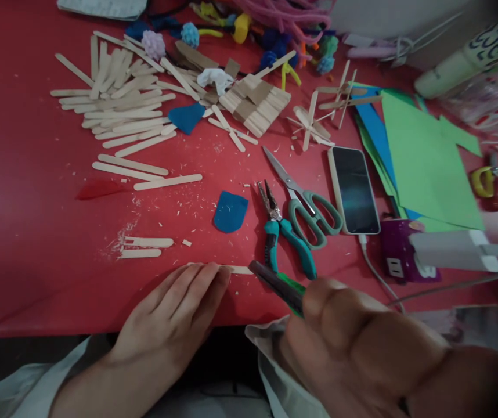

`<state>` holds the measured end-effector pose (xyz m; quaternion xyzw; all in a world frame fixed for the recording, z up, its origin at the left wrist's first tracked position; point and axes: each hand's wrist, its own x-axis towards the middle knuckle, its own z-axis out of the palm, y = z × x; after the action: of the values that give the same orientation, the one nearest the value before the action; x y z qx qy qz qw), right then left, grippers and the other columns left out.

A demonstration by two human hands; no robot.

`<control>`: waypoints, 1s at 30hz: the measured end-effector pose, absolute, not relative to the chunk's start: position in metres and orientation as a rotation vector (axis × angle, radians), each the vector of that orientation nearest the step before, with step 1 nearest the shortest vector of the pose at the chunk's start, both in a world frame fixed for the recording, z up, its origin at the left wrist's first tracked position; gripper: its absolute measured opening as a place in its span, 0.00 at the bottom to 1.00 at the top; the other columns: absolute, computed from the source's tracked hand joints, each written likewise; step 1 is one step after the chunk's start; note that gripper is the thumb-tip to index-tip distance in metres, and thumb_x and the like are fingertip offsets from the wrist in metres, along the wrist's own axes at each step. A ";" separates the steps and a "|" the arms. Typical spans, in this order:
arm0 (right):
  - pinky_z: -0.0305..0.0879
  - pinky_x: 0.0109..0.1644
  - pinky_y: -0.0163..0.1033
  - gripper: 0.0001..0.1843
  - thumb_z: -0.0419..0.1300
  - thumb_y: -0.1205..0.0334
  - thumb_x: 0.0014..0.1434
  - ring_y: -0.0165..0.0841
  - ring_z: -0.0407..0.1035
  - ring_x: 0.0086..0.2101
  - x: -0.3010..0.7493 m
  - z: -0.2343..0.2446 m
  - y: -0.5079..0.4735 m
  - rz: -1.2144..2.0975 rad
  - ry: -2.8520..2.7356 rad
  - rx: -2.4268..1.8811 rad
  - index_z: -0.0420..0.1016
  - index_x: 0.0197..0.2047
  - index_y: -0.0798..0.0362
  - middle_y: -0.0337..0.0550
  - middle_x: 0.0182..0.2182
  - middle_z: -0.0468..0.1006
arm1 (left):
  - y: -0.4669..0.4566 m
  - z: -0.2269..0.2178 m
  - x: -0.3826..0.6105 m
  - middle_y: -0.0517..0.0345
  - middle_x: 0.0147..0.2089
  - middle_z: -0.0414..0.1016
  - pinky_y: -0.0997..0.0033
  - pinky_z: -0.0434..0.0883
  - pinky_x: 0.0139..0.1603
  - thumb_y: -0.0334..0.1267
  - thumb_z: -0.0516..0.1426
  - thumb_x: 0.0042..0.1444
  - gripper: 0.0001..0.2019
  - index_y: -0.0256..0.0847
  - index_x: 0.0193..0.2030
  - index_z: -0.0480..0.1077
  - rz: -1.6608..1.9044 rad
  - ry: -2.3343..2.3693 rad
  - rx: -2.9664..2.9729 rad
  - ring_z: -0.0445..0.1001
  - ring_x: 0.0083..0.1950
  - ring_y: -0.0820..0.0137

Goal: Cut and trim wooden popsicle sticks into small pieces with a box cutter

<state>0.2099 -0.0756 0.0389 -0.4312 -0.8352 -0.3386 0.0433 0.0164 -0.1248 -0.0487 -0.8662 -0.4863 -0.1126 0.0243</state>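
My left hand (179, 313) lies near the table's front edge, its fingers together, pinning a wooden craft stick (242, 270) to the red surface. Most of that stick is hidden beneath the fingers; its right end pokes out. Closed around a dark and green tool that looks like a utility knife (277, 284) is my right hand (353, 337). The tool's tip is at the stick's free end; I cannot tell whether they touch. Just beyond are teal-handled pliers (281, 226), green-handled scissors (305, 200) and a blue scrap (230, 212). Two short cut sticks (147, 242) lie to the left.
Many loose craft sticks (118, 110) are heaped at the back left. Behind the scissors stands a glued stick panel (255, 104). A phone (356, 188) on a cable, green paper sheets (427, 162) and a purple box (399, 249) occupy the right. Wood shavings dot the table.
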 end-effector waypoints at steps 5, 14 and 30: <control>0.36 0.14 0.29 0.24 0.50 0.73 0.57 0.21 0.45 0.11 0.213 0.033 -0.077 -1.715 -2.784 -0.987 0.64 0.11 0.53 0.33 0.09 0.56 | -0.127 -0.050 0.021 0.49 0.59 0.63 0.64 0.60 0.56 0.30 0.48 0.55 0.21 0.34 0.56 0.64 -0.364 -1.495 -2.664 0.62 0.56 0.64; 0.40 0.14 0.29 0.19 0.57 0.64 0.55 0.21 0.46 0.12 0.198 0.037 -0.077 -1.497 -2.744 -1.317 0.68 0.13 0.53 0.34 0.11 0.58 | -0.128 -0.050 0.022 0.48 0.58 0.65 0.68 0.60 0.57 0.34 0.51 0.55 0.22 0.32 0.57 0.64 -0.421 -1.534 -2.659 0.62 0.57 0.65; 0.36 0.15 0.29 0.36 0.55 0.60 0.58 0.19 0.53 0.09 0.212 -0.061 -0.071 -1.619 -1.649 -1.006 0.59 0.00 0.55 0.33 0.02 0.49 | -0.124 -0.047 0.024 0.50 0.58 0.65 0.70 0.58 0.57 0.31 0.48 0.55 0.21 0.32 0.56 0.64 -0.394 -1.571 -2.659 0.62 0.56 0.68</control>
<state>0.2123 -0.0713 -0.0612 -0.3802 -0.6229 -0.6115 0.3056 0.0238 -0.1241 -0.0475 -0.8539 -0.5046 -0.1264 0.0139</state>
